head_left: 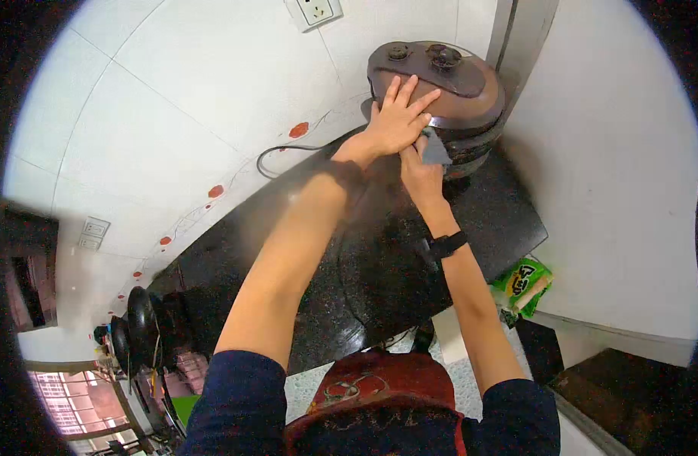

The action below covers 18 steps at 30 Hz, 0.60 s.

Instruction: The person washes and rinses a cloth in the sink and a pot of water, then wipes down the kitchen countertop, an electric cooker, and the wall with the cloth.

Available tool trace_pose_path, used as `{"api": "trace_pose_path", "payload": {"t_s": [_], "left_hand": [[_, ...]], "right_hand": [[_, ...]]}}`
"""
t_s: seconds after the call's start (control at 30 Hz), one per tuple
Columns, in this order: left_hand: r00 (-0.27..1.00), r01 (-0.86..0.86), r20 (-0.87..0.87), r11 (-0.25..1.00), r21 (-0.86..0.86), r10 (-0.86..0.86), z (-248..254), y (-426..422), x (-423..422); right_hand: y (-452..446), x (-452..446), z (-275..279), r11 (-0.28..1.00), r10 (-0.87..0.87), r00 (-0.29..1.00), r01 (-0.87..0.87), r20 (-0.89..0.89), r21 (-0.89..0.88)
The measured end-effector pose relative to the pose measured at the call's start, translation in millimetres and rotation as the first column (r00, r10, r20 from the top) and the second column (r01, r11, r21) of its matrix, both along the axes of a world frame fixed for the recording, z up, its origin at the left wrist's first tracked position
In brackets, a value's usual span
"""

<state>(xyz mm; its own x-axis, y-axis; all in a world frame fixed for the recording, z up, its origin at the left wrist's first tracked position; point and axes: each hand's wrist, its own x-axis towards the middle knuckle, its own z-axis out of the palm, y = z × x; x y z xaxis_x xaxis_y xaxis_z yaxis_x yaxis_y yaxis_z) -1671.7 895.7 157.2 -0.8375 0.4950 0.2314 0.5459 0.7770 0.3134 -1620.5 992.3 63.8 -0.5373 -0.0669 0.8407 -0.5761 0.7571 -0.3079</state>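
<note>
A brown and black electric pressure cooker (471,106) stands at the far end of the dark countertop, two knob-like parts on top of its lid. My left hand (397,127) lies flat against the front of the lid with its fingers spread. Just below it, my right hand (423,178) is closed on a grey-blue cloth (436,149), which is pressed to the cooker's side near the lid's rim. The fingertips of the right hand are partly hidden by the cloth and the left hand.
The black countertop (311,281) runs along a white tiled wall (189,83) with a socket (315,11). A dark cable (269,161) loops beside the wall. A green packet (525,286) is beyond the counter's right edge. Black pans (142,319) stand at the left end.
</note>
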Motion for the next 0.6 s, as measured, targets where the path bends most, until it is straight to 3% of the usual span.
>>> {"api": "trace_pose_path", "payload": {"t_s": [0.13, 0.27, 0.33, 0.37, 0.4, 0.43, 0.47, 0.5, 0.53, 0.57, 0.6], "left_hand": [[0.986, 0.055, -0.16, 0.998, 0.001, -0.054, -20.0, -2.7, -12.3], [0.97, 0.138, -0.199, 0.99, -0.022, -0.139, -49.6, -10.4, -48.4], [0.959, 0.134, -0.24, 0.988, -0.073, -0.148, -38.8, -10.7, -36.1], [0.98, 0.118, -0.162, 0.993, -0.014, -0.119, -31.3, -10.3, -32.9], [0.992, 0.1, -0.076, 0.994, 0.048, -0.096, -23.2, -7.1, -27.7], [0.973, 0.133, -0.187, 0.991, -0.021, -0.135, -37.8, -8.8, -37.9], [0.973, 0.125, -0.193, 0.992, -0.021, -0.126, -35.0, -11.3, -43.9], [0.971, 0.154, -0.189, 0.988, 0.015, -0.149, -37.2, -13.2, -44.4], [0.968, 0.187, -0.182, 0.981, 0.052, -0.175, -32.9, -10.8, -38.2], [0.944, 0.184, -0.279, 0.983, -0.002, -0.177, -28.1, -12.0, -32.1], [0.699, 0.228, -0.57, 0.89, -0.396, -0.433, -33.6, -19.6, -51.5]], "right_hand": [[16.8, 7.9, -48.4, 0.993, 0.023, 0.999, -0.026, 0.021, 0.112], [34.8, 23.4, -91.6, 0.982, 0.136, 0.973, -0.157, 0.187, 0.104], [37.4, 31.2, -94.4, 0.966, 0.256, 0.905, -0.232, 0.339, -0.11], [36.6, 23.3, -95.0, 0.964, 0.094, 0.977, -0.138, 0.193, 0.225], [36.1, 22.6, -77.4, 0.962, 0.096, 0.978, -0.139, 0.187, 0.234], [32.9, 24.0, -43.0, 0.971, 0.212, 0.958, -0.229, 0.193, 0.069], [30.2, 21.7, -16.7, 0.942, 0.332, 0.926, -0.319, 0.18, -0.101], [30.4, 17.2, -7.6, 0.97, 0.102, 0.994, -0.108, 0.038, 0.217], [23.7, 16.0, 12.2, 0.966, 0.013, 1.0, -0.006, -0.025, 0.259], [19.9, 12.6, 10.7, 0.943, 0.01, 0.999, -0.021, 0.033, 0.333], [18.4, 8.2, 8.1, 0.915, 0.004, 0.996, -0.039, 0.088, 0.402]]}}
